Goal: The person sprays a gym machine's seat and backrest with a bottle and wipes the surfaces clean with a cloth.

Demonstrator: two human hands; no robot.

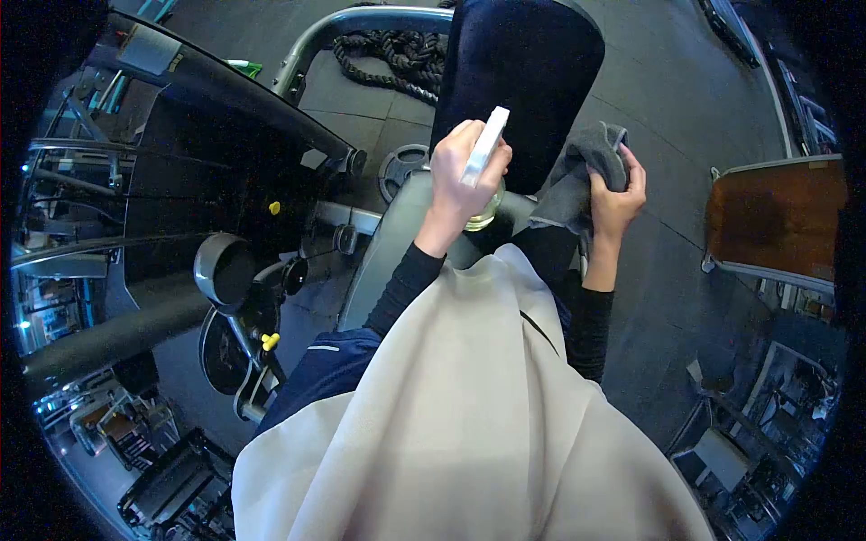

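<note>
The left hand is closed around a spray bottle above the gym seat. The right hand grips a grey cloth beside the dark back pad. The wiping looks not yet begun.

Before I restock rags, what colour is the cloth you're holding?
Grey; the cloth, bunched in the right hand, shows best in the head view.

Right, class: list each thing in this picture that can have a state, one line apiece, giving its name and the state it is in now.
White-headed clear spray bottle: held upright, off the bench.
Left hand: closed around the bottle.
Grey cleaning cloth: bunched, hanging down.
Right hand: closed on the cloth.
Dark padded gym bench: backrest raised, nobody on it.
Thick black battle rope: lying piled on the floor.
</note>
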